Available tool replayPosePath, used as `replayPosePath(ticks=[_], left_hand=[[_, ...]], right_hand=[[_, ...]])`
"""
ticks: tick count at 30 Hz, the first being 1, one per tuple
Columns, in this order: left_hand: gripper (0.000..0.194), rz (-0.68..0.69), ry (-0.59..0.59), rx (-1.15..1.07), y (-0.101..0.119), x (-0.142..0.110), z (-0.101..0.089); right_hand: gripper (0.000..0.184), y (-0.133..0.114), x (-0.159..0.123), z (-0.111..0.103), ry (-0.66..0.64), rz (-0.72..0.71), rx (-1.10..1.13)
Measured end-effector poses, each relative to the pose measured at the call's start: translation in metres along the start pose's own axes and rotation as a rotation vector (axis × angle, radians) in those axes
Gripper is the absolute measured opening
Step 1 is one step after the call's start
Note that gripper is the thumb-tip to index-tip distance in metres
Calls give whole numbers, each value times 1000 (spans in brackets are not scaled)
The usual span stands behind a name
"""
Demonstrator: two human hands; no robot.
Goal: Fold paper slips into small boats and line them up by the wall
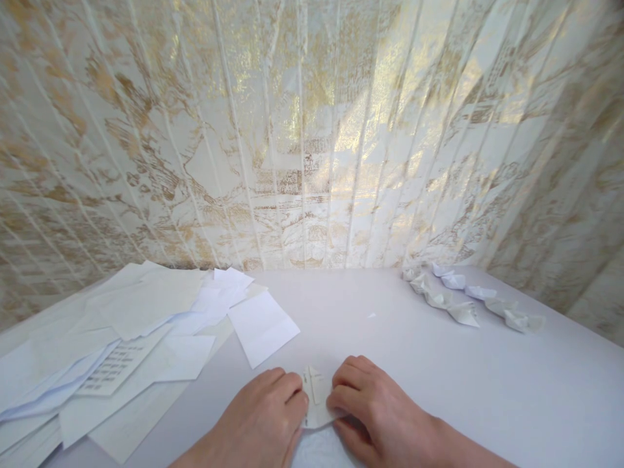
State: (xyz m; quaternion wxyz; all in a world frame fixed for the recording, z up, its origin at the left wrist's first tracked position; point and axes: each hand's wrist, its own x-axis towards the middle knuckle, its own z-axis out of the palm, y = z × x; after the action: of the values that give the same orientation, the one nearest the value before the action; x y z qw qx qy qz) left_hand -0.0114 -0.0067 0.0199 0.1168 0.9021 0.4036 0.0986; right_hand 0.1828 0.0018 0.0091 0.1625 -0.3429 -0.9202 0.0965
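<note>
Between my two hands, near the front edge of the view, is a small folded piece of paper (319, 413) with faint print on it. My left hand (266, 413) grips its left side, fingers curled and thumb along the edge. On the opposite side my right hand (373, 409) pinches the paper, its fingers bent over the edge. The fingers cover both side edges of the fold. Just beyond my left hand lies a white square sheet (263, 328), flat on the white table (336, 305).
Loose papers (151, 299), some printed, are heaped on the left. At the back right stand two rows of small folded paper shapes (441, 299). A tiny paper scrap (372, 315) lies mid-table. A patterned curtain (302, 130) hangs behind the table.
</note>
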Motion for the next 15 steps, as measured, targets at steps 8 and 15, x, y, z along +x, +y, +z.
replayPosePath(ticks=[8, 15], left_hand=[[15, -204, -75, -63, -8, 2, -1], [22, -343, -53, -132, -19, 9, 5]], right_hand=[[14, 5, 1, 10, 86, 188, 163], [18, 4, 7, 17, 108, 338, 119]])
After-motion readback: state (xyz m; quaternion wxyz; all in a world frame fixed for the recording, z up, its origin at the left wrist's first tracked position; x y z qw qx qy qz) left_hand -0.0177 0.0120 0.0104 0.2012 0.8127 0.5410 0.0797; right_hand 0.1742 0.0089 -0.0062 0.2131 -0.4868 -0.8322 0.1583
